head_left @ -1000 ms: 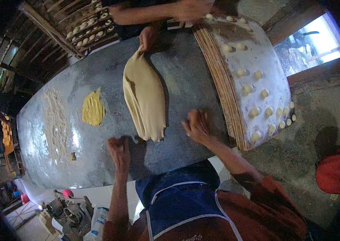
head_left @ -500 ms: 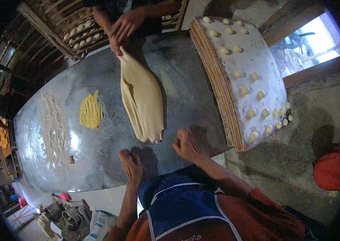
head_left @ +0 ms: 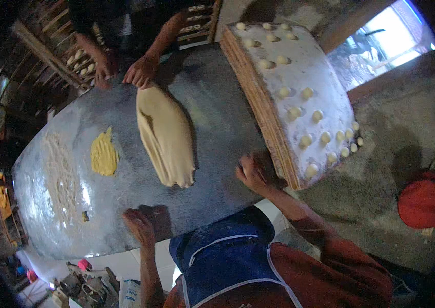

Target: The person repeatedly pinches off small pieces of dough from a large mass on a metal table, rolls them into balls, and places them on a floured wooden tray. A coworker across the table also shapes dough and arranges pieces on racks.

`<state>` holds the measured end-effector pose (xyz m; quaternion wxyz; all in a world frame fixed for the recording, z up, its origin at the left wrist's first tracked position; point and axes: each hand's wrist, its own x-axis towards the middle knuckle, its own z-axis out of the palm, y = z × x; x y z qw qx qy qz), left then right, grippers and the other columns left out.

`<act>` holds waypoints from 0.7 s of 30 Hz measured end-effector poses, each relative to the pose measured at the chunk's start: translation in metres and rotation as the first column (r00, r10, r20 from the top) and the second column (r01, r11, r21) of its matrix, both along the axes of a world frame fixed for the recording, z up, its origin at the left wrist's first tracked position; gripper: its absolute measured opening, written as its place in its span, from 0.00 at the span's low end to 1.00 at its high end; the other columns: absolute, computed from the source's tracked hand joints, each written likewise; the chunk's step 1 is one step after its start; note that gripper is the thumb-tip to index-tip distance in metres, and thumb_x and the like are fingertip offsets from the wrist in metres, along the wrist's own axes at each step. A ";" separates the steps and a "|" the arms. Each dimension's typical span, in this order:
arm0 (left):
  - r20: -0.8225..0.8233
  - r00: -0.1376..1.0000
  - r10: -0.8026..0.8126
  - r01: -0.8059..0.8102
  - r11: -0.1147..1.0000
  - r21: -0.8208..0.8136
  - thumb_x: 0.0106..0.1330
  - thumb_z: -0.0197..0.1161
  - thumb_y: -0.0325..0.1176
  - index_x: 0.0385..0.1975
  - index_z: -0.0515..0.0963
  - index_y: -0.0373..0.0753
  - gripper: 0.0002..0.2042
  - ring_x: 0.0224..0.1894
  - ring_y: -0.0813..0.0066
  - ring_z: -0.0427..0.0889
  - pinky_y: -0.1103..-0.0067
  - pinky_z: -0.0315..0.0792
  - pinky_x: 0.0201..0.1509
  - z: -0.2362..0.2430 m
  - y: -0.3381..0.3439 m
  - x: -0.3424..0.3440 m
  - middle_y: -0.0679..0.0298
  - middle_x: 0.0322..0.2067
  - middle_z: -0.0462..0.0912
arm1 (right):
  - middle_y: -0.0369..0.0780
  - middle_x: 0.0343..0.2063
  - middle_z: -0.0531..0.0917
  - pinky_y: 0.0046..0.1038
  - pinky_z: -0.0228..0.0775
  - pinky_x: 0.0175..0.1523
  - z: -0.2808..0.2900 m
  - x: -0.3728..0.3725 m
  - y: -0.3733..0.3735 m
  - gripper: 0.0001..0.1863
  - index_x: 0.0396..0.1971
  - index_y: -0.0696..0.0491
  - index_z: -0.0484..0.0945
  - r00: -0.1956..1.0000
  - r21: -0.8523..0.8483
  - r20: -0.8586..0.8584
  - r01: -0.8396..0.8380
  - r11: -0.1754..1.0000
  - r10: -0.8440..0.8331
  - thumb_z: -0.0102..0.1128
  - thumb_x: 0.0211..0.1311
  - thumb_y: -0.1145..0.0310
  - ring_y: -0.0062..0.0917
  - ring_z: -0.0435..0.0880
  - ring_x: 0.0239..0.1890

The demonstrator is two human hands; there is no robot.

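A long piece of pale dough [head_left: 166,136] lies across the grey tabletop [head_left: 217,102], its near end ragged and folded. My left hand [head_left: 139,226] is over the near edge of the table, left of the dough's near end, touching no dough; its fingers look loosely stretched, a little blurred. To the right of the dough, close to the stack of boards, my right hand [head_left: 252,173] hovers with curled fingers and nothing visible in it. Across the table another person's hand [head_left: 142,72] touches the far end of the dough, and that person's other hand [head_left: 105,72] is at the table's far edge.
A smear of yellow fat-like paste [head_left: 105,153] sits left of the dough, with a whitish streaked patch [head_left: 59,172] beyond it. On the right, stacked boards [head_left: 263,105] carry several small dough balls [head_left: 307,93]. Racks [head_left: 48,51] stand behind; a red rounded object [head_left: 424,201] is far right.
My hands have moved apart, left hand leftward, right hand rightward. The other person's hands, together at the dough's far end before, are now separated, one off the dough. The view has shifted slightly.
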<state>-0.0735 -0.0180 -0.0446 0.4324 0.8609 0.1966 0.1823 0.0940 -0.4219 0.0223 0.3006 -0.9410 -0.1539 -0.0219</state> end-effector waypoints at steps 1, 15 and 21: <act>-0.123 0.990 0.061 -0.059 0.998 0.022 0.67 0.56 0.25 0.45 0.69 0.31 0.10 0.38 0.49 0.72 0.62 0.69 0.48 0.029 -0.006 0.021 0.50 0.37 0.72 | 0.46 0.27 0.74 0.49 0.68 0.42 0.011 0.013 0.005 0.10 0.32 0.56 0.72 0.994 -0.054 0.031 0.104 0.993 -0.103 0.63 0.57 0.69 0.46 0.77 0.36; -0.308 0.629 -0.714 0.772 0.526 0.357 0.54 0.67 0.22 0.37 0.82 0.38 0.11 0.47 0.57 0.78 0.66 0.75 0.50 0.239 -0.119 0.155 0.55 0.47 0.73 | 0.50 0.44 0.75 0.41 0.71 0.55 -0.008 -0.043 -0.023 0.18 0.50 0.54 0.77 0.977 -0.149 0.111 -0.165 0.975 0.182 0.63 0.59 0.69 0.45 0.76 0.52; 0.376 0.333 -0.865 0.817 0.464 0.342 0.54 0.69 0.19 0.57 0.78 0.42 0.27 0.49 0.60 0.82 0.71 0.75 0.55 0.314 -0.393 0.310 0.56 0.47 0.81 | 0.48 0.42 0.78 0.38 0.74 0.52 0.185 -0.013 -0.124 0.19 0.44 0.58 0.76 0.964 0.383 0.197 0.094 0.919 -0.181 0.70 0.51 0.74 0.43 0.80 0.45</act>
